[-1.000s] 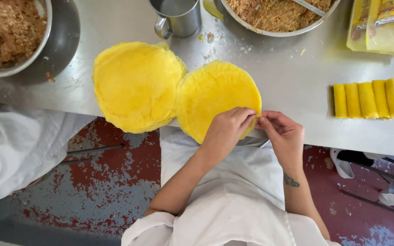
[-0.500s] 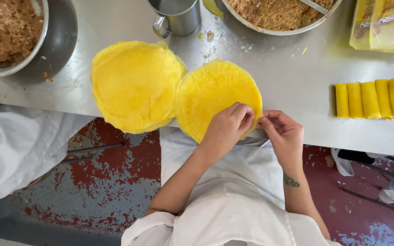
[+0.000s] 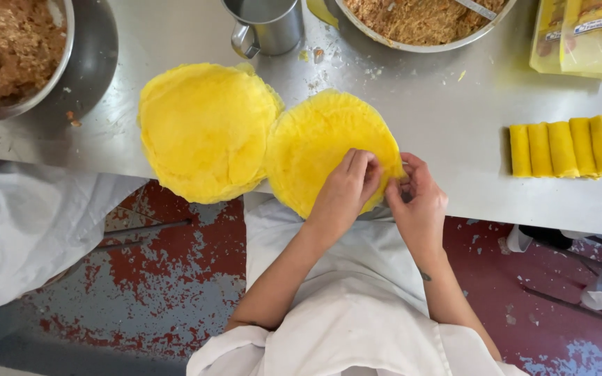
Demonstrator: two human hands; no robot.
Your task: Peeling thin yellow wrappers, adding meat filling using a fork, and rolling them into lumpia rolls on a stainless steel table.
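As fingers (image 3: 357, 167) curl — yellow crepe (image 3: 315, 146) pinched.

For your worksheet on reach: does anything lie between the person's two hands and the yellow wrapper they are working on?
Nothing visible does. The left hand rests on the yellow wrapper, and the right hand pinches its near right edge.

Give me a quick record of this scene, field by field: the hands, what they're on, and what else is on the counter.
left hand: fingers curled on the near right edge of the single yellow wrapper
right hand: pinching the same edge, beside the left
stack of yellow wrappers: left of the single one, overlapping it
rolled wrappers: row of five, far right
filling bowl: top centre, brown shredded mix
second bowl: top left
metal mug: top
counter: steel
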